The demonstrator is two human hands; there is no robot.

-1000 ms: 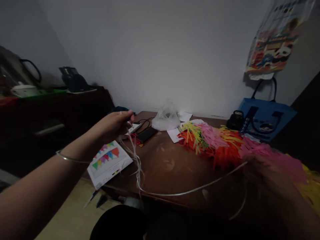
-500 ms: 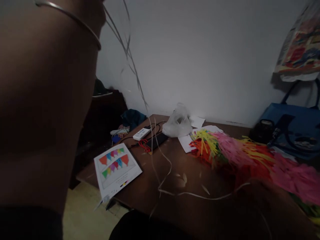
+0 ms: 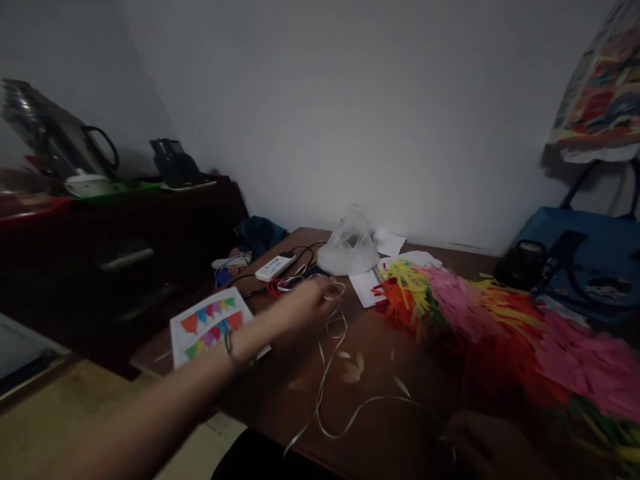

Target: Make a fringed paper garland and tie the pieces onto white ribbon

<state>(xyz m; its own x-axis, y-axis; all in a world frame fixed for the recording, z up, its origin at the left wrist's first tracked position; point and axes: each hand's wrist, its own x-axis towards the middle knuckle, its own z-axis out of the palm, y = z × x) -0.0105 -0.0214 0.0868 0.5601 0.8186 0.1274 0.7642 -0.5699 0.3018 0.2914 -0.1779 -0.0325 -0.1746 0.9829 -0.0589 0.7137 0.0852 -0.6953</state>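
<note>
My left hand (image 3: 316, 301), with a bracelet (image 3: 229, 345) on its wrist, is low over the middle of the brown table. Its fingers are curled in on a thin white string (image 3: 320, 401), though motion blurs them. String loops show beside those fingers, and more string runs in curves across the tabletop to the lower right. There, in shadow, my right hand (image 3: 487, 440) pinches part of it at the table's near side. Beyond this hand lies a heap of fringed paper strips (image 3: 467, 300) in pink, red, yellow, orange and green.
A printed sheet with coloured pennants (image 3: 213, 323) lies at the table's left edge. Behind are a white power strip (image 3: 275, 267), cables, a plastic bag (image 3: 350, 247) and papers. A blue bag (image 3: 590, 253) stands far right. A dark cabinet (image 3: 125, 240) with a jug is at left.
My left hand has come down from high at the upper left to the table, bringing the raised string down into loops. My right hand now shows at the lower right.
</note>
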